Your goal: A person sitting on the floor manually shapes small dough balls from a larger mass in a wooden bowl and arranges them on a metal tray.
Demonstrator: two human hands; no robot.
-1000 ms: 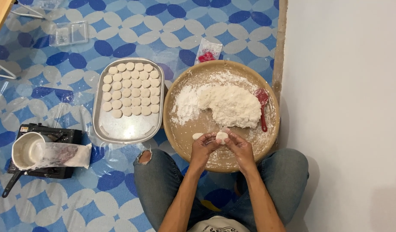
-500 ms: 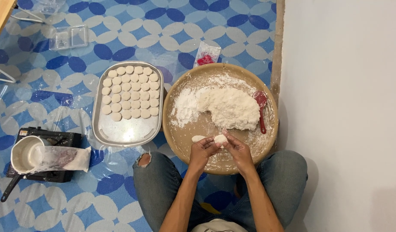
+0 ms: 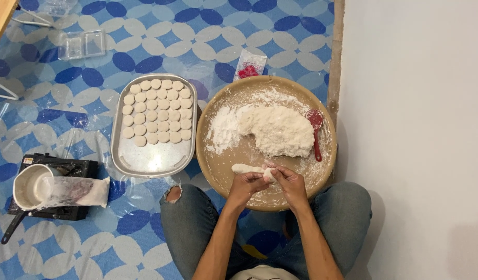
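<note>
Both hands, the left hand [image 3: 248, 182] and the right hand [image 3: 287, 181], grip a small roll of dough [image 3: 252, 169] over the near edge of the round wooden tray [image 3: 218, 155]. I think it may tear if pinched unevenly.

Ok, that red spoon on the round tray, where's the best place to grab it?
Grip the red spoon by its thin handle, coming from the person's side. The handle points back toward the right hand, while the bowl end lies away, against the dough heap, floury.
</note>
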